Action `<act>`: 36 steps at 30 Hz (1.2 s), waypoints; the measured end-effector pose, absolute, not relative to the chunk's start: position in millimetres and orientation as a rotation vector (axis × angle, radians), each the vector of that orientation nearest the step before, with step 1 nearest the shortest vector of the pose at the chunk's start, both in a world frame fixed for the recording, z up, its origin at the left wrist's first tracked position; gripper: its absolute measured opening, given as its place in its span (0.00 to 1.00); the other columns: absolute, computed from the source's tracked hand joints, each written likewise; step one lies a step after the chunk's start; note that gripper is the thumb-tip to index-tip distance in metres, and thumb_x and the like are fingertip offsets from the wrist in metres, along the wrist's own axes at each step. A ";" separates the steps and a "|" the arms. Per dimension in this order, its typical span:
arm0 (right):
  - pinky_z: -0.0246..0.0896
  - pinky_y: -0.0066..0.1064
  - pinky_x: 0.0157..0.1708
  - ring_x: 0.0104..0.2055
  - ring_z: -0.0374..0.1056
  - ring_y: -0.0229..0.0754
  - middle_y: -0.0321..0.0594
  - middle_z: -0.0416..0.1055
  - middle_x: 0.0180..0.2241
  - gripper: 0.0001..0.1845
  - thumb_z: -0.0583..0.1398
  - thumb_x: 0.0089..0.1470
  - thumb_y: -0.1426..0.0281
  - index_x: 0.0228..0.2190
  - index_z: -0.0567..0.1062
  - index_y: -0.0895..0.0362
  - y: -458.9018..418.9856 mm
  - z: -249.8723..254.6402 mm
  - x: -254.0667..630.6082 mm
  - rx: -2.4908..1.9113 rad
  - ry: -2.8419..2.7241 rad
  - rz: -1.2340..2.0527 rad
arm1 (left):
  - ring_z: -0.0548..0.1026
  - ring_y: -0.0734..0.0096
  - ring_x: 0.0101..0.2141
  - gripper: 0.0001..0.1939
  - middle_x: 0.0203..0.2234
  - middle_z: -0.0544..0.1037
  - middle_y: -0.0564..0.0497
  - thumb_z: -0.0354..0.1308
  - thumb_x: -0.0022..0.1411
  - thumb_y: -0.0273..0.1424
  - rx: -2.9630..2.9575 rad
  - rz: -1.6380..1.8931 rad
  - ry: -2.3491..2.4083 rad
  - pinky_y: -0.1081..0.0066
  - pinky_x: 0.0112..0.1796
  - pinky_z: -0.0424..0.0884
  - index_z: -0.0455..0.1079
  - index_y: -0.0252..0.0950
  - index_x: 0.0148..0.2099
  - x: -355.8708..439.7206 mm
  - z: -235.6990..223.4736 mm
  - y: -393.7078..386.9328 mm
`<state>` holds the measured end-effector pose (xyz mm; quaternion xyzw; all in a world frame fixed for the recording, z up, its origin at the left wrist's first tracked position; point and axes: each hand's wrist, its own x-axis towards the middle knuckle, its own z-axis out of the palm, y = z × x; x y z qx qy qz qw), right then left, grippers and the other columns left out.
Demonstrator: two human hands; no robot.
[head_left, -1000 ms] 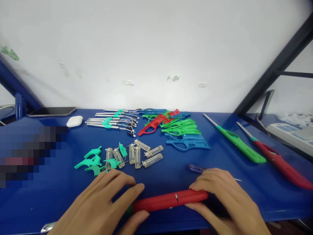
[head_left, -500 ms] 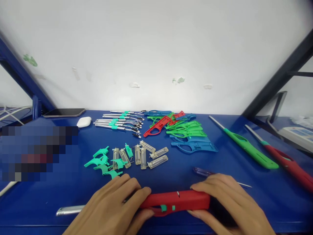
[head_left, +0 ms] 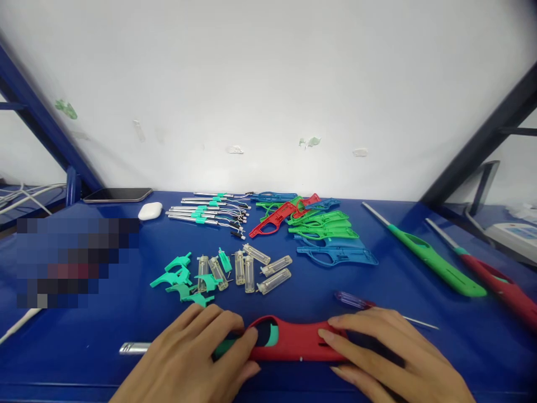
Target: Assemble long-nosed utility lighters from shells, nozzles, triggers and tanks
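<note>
A red utility lighter (head_left: 300, 338) lies sideways near the table's front edge, its trigger-guard loop facing away from me and a teal trigger in it. My left hand (head_left: 193, 352) is closed round the neck, where a bit of teal shows; the metal tube sticks out to the left. The fingers of my right hand (head_left: 390, 352) grip the handle's right end, which they partly hide. Just beyond my right hand lies a screwdriver (head_left: 354, 300) with a purple see-through handle. Teal triggers (head_left: 180, 277) and clear fuel tanks (head_left: 249, 273) lie beyond my left hand.
Metal lighter tubes with wires (head_left: 201, 212) lie at the back beside coloured shell halves (head_left: 335, 252). A green lighter (head_left: 436, 257) and another red lighter (head_left: 499, 277) lie at right. A phone (head_left: 117, 194) and white earbud case (head_left: 150, 211) sit at back left.
The red lighter has been rolled in my hands, so its trigger loop and broad side now face up. The tube tip has shifted right. The whole view has moved slightly.
</note>
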<state>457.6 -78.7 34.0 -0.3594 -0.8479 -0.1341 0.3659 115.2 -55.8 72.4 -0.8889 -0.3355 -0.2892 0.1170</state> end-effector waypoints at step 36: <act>0.79 0.33 0.41 0.45 0.82 0.44 0.39 0.80 0.51 0.22 0.64 0.73 0.68 0.64 0.81 0.39 -80.9 42.3 482.0 -1.292 -1.700 -0.276 | 0.74 0.72 0.20 0.13 0.28 0.83 0.59 0.52 0.78 0.36 -2.640 -0.858 -1.475 0.74 0.24 0.67 0.77 0.43 0.42 126.9 121.5 -1.1</act>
